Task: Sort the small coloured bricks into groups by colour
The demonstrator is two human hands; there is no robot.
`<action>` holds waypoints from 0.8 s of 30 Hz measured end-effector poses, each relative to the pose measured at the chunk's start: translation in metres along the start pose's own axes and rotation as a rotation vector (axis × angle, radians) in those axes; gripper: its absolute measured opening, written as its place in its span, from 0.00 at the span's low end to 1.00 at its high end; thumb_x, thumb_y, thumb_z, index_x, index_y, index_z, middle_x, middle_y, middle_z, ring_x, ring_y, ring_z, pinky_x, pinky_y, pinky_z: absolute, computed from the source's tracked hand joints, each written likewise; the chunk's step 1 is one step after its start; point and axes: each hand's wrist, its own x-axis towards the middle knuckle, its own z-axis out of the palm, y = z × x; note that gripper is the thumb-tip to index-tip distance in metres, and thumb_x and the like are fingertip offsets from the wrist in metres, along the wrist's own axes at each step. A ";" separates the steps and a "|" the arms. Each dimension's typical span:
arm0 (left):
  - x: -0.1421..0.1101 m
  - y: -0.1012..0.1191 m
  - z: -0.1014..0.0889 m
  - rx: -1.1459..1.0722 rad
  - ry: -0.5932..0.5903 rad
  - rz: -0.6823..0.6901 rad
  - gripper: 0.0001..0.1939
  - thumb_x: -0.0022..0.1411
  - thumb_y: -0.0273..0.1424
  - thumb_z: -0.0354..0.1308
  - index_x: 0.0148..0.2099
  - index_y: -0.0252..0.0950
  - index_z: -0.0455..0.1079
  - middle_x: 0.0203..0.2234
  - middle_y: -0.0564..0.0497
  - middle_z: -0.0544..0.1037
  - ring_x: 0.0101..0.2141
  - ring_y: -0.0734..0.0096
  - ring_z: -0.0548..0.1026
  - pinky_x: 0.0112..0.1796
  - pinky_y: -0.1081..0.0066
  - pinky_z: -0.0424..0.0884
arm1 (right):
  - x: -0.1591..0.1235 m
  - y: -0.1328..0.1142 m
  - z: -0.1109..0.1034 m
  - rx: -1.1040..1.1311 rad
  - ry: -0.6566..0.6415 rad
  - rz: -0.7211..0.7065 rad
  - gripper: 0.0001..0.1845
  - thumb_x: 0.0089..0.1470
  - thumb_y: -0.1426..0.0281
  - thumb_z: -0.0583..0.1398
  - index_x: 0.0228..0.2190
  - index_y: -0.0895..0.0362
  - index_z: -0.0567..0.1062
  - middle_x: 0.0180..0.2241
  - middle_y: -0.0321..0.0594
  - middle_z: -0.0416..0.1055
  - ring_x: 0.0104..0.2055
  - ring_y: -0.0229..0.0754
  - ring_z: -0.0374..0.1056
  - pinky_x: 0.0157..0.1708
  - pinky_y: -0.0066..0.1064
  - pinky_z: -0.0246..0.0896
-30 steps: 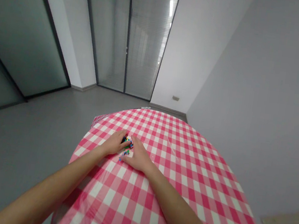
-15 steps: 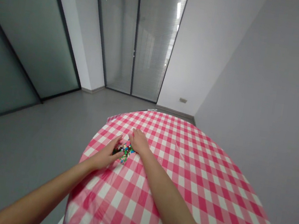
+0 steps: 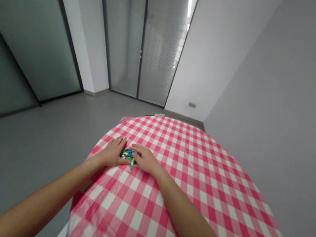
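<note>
Right hand (image 3: 146,160) has come from the far right of the pile (image 3: 128,154) round to its right side, and the left hand sits slightly farther forward than half a second ago. Head view: the pile, small blue, green and white pieces, lies on the checked tablecloth (image 3: 172,183) between the two hands. Left hand is palm down at the pile's left side, fingers extended and a little apart, thumb along the near edge. Right hand has bent fingers reaching over the pile's right side; whether they pinch a piece cannot be told. Progress, as judged: partway; the pieces are in one loose heap, with a few loose pieces (image 3: 131,166) trailing from its near edge. Whether any are joined is too small to tell.
</note>
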 end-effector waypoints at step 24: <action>-0.053 0.007 0.000 -0.354 -0.004 0.201 0.57 0.54 0.56 0.61 0.73 0.35 0.38 0.69 0.35 0.46 0.67 0.42 0.48 0.64 0.45 0.50 | 0.038 0.007 0.026 0.027 0.064 0.153 0.25 0.69 0.61 0.44 0.57 0.56 0.70 0.58 0.46 0.68 0.60 0.45 0.64 0.59 0.40 0.57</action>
